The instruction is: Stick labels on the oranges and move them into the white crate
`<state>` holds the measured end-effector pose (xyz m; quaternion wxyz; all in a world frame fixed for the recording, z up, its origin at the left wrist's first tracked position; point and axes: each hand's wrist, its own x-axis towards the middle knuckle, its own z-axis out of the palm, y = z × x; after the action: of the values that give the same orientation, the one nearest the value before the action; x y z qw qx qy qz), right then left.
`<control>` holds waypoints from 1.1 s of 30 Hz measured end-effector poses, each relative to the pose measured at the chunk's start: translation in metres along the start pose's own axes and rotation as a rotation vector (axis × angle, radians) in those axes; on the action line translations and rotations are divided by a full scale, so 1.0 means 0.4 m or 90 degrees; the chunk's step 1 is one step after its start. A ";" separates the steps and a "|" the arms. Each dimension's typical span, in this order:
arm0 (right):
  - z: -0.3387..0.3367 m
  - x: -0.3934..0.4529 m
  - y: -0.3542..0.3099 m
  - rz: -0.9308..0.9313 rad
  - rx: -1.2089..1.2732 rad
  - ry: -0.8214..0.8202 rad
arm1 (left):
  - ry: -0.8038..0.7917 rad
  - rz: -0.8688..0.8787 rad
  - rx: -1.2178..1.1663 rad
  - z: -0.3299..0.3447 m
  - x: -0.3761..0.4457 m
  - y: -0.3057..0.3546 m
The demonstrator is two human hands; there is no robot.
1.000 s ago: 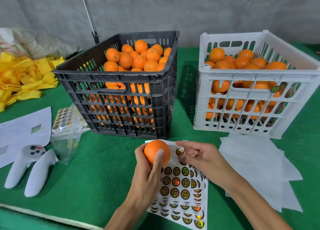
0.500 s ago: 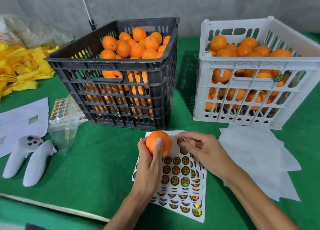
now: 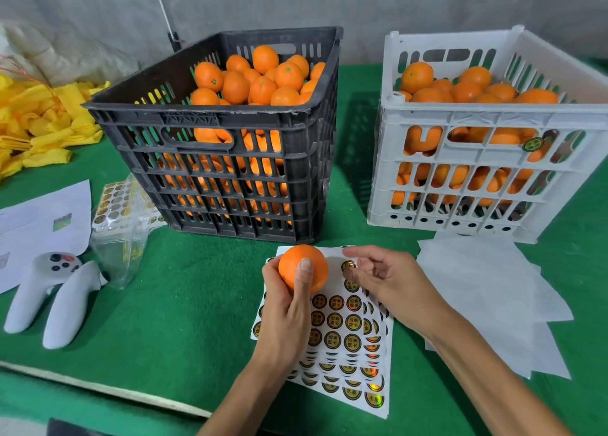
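I am seeing yellow cloths (image 3: pixel 39 119) lying heaped at the far left of the green table (image 3: pixel 184 304), with a white paper (image 3: pixel 39 218) nearer me and two white controllers (image 3: pixel 52 300) lying side by side in front of it. A clear plastic bag (image 3: pixel 121 228) holding a sticker sheet is leaning just beside the black crate (image 3: pixel 230 172), which is sitting heaped with oranges.

My left hand (image 3: pixel 286 317) is gripping one orange (image 3: pixel 303 267), thumb curled over its front, holding it above the top edge of the label sheets (image 3: pixel 345 337) (a fanned stack of round gold-and-black stickers lying in front of the black crate). Just beside it, my right hand (image 3: pixel 388 281) is hovering over the same sheet with fingers bent; thumb and forefinger are pinching at a label (image 3: pixel 348 266) near the sheet's top row, though I cannot tell whether it is lifted free.

To the right, loose white sheets (image 3: pixel 487 291) are lying spread on the table, and behind them the white crate (image 3: pixel 477 179) is standing well filled with oranges.
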<state>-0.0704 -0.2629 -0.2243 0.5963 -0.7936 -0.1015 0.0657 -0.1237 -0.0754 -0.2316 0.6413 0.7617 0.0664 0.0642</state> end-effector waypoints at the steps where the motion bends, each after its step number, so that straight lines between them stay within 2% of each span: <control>1: 0.000 0.000 -0.001 0.000 0.000 0.002 | 0.000 0.001 0.000 0.001 0.000 0.000; 12: -0.003 -0.001 -0.004 -0.038 -0.011 0.007 | 0.005 0.018 0.010 0.001 0.003 -0.002; 22: 0.001 0.006 0.011 -0.016 -0.020 0.032 | 0.008 0.016 0.019 0.001 0.003 -0.006; 33: 0.002 0.005 0.012 -0.017 -0.052 0.011 | 0.006 0.014 0.027 0.002 0.002 -0.007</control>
<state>-0.0683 -0.2631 -0.2292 0.5648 -0.8166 -0.1096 0.0469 -0.1228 -0.0756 -0.2347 0.6241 0.7754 0.0624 0.0732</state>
